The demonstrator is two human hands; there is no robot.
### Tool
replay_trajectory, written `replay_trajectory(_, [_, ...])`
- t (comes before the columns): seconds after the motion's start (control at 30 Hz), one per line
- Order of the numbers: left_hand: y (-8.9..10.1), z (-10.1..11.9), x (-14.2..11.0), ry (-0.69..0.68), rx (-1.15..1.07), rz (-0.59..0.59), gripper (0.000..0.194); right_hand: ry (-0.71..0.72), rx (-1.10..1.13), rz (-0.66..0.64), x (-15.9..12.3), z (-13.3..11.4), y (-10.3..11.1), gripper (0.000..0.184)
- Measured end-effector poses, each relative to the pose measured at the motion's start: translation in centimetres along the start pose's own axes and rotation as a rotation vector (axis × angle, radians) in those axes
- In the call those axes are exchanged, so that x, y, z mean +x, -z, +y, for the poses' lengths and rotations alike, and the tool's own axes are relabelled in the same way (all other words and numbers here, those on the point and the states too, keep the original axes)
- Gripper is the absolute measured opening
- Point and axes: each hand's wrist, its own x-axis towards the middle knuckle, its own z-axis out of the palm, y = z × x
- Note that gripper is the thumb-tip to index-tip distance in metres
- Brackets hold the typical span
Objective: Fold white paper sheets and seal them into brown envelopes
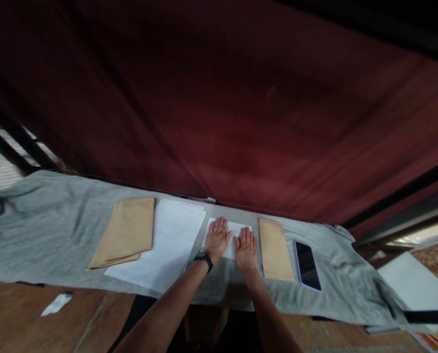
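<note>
A small white sheet of paper [229,251], perhaps folded, lies on the grey cloth in front of me. My left hand [217,240] rests flat on its left part, fingers stretched forward, a dark watch on the wrist. Flat on the right part of the same paper is my right hand [246,249], its fingers also extended. Both palms hide much of the sheet. Just right of my right hand lies a brown envelope [277,250]. To the left of my left hand is a stack of larger white sheets [175,240].
Brown envelopes [131,230] overlap the white stack's left side. A phone [307,265] with a light purple edge lies at the right. Grey cloth [64,225] covers the narrow surface, and a dark red curtain [219,122] hangs behind it. A white scrap [56,304] is on the floor.
</note>
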Motion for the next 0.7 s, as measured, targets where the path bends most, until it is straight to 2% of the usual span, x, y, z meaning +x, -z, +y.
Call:
replay_trajectory(0.13, [0.4,-1.8,-0.8,0.038,0.034,0.002,0.060,-0.006,0.018,0.016,0.0,0.3,-0.2,0.058])
replay_trajectory(0.3, [0.6,-2.0,-1.4,0.048,0.075,-0.020,0.060,-0.061,0.026,-0.027,1.2,-0.8,-0.1,0.054])
replay_trajectory(0.53, [1.0,-2.0,-1.4,0.022,0.097,-0.032,0.057,0.160,0.122,-0.146,2.7,-4.4,-0.5,0.051])
replay_trajectory(0.7, [0.6,-2.2,-1.3,0.032,0.091,-0.008,0.058,0.072,0.049,-0.071,2.2,-3.0,-1.0,0.051])
